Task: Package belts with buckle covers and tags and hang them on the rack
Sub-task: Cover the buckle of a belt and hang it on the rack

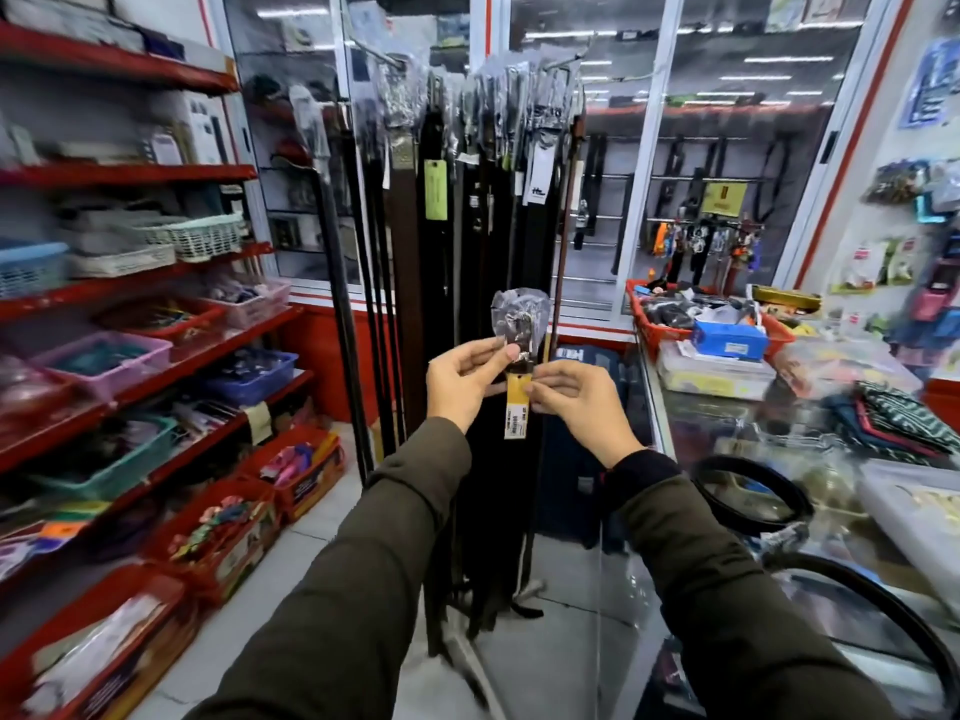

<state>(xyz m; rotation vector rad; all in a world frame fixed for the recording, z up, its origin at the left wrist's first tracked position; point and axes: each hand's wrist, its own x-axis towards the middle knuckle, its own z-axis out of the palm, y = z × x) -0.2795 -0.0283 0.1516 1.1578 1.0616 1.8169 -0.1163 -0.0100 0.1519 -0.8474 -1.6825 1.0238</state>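
I hold a black belt (498, 485) upright in front of me, its strap hanging down between my forearms. Its buckle sits inside a clear plastic cover (520, 317) at the top. A yellow tag (518, 405) with a white barcode strip hangs just below the buckle. My left hand (467, 379) pinches the belt at the base of the cover from the left. My right hand (576, 402) pinches the tag's upper edge from the right. Behind stands the rack (467, 163), full of hanging dark belts with covered buckles and tags.
Red shelves (130, 174) with baskets of small goods line the left side. A glass counter (779, 459) on the right carries coiled black belts (753, 498), folded cloth, boxes and a red crate (670, 330). Glass cabinets stand behind the rack.
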